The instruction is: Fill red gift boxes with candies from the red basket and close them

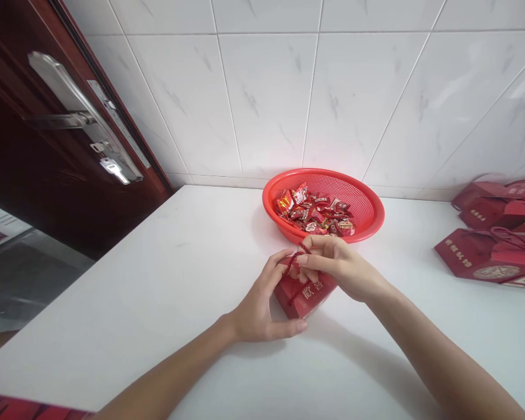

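Note:
A small red gift box [295,294] with pale printed characters rests on the white table in front of me. My left hand [262,303] is wrapped around the box's left side, its thumb along the near edge and its fingers at the top. A dark red cord [292,260] runs over the box's top. My right hand [332,262] pinches this cord between thumb and forefinger, just above the box. The far side of the box is hidden behind my fingers.
Right behind the box stands a red plastic basket [367,224] with several wrapped candies [315,213]. More red gift boxes [485,254] are at the table's right. A tiled wall [271,99] borders the back; a dark door [9,116] with keys [114,169] is at left.

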The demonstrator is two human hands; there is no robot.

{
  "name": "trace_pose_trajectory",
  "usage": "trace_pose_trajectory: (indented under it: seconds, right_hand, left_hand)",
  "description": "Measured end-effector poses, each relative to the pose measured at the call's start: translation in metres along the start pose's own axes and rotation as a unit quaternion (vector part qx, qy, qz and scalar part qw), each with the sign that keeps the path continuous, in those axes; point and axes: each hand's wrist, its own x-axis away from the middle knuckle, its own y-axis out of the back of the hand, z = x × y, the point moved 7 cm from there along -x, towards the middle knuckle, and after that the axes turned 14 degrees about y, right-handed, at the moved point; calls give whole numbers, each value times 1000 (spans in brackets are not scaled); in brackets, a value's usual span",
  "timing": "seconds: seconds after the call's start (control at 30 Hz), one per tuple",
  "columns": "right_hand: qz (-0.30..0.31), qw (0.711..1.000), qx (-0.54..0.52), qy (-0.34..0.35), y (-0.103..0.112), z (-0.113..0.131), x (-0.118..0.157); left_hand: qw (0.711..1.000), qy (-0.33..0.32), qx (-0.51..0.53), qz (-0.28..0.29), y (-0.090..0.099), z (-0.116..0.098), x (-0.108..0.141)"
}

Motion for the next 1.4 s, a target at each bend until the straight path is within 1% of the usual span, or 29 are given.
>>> trace_pose_trajectory:
  seconds: [0.1, 0.37, 0.5, 0.77, 0.97, 1.07, 1.13, 1.27, 1.4]
  right_hand:
    - [-1, 1000, -1, -4, -1, 0, 0]
    - [3, 1000, 18, -6, -6, -4, 1]
    - [1, 999, 29, -13, -6, -6, 0]
    - [-4, 1000, -10, -2, -3, -1, 0]
    - [1, 1000, 2, -5, -2, 4, 2]
    - [7, 999, 36, -2, -1, 7, 3]
    - [1, 996, 93, 13, 3, 12, 4]
    - [-8, 972, 226, 59, 8, 27, 8]
    - [-23, 950, 301, 85, 13, 40, 14]
  left_hand:
    - [1000, 7, 2, 0, 2, 0, -2]
    - [997, 48, -1, -53, 8, 2, -5]
    - [996, 63, 2, -61, 8, 3, -5]
    - [998, 29, -28, -55, 5, 3, -3]
    - [997, 21, -33, -60, 5, 2, 0]
    - [997, 22, -30, -69, 5, 3, 2]
    - [997, 19, -26, -72, 5, 4, 3]
    - [997, 1, -28, -72, 5, 5, 5]
    - [996, 9, -50, -74, 6, 7, 6]
